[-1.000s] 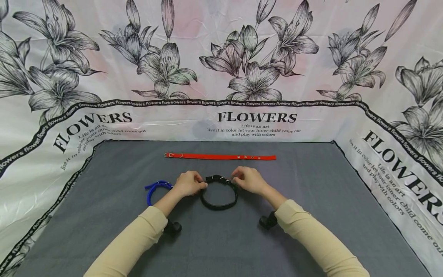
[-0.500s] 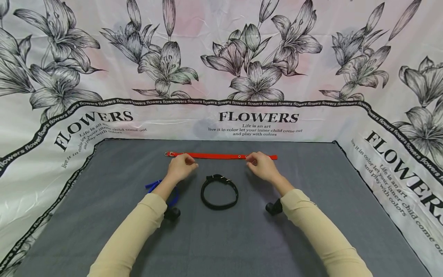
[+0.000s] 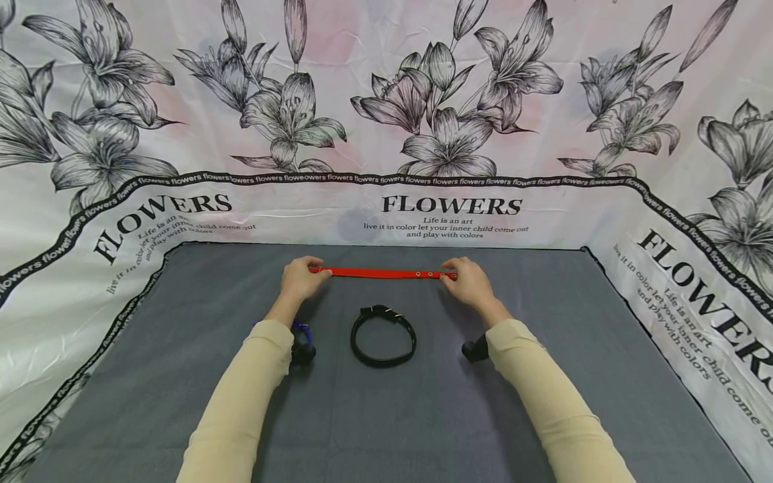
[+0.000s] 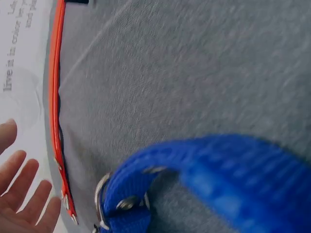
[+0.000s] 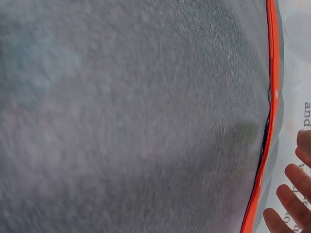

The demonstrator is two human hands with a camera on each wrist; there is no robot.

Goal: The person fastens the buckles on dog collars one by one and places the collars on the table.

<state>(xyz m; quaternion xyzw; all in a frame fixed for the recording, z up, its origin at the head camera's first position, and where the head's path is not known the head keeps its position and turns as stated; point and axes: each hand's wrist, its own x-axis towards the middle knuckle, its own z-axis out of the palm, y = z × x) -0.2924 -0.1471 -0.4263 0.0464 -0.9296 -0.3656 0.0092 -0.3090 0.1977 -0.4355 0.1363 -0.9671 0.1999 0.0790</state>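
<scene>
A red buckle collar [image 3: 374,273] lies stretched out flat across the far part of the grey cloth. My left hand [image 3: 298,278] is at its buckle end, thumb and fingers apart around the strap, hiding the buckle. At the end with the eyelet holes is my right hand [image 3: 472,282], its thumb and fingers likewise spread about the strap. In both wrist views the fingers look straight and separated beside the red strap. A black collar [image 3: 382,362], buckled into a loop, rests between my forearms. The looped blue collar [image 4: 233,160] is mostly hidden under my left arm in the head view.
The grey cloth [image 3: 386,429] covers the work surface. A white flower-printed sheet [image 3: 326,215] rises just behind the red collar and along both sides. Dark wrist cameras [image 3: 475,349] hang under my sleeves.
Both hands have left the black collar and moved forward to the red one, spreading apart toward its two ends. The black collar stays in its place.
</scene>
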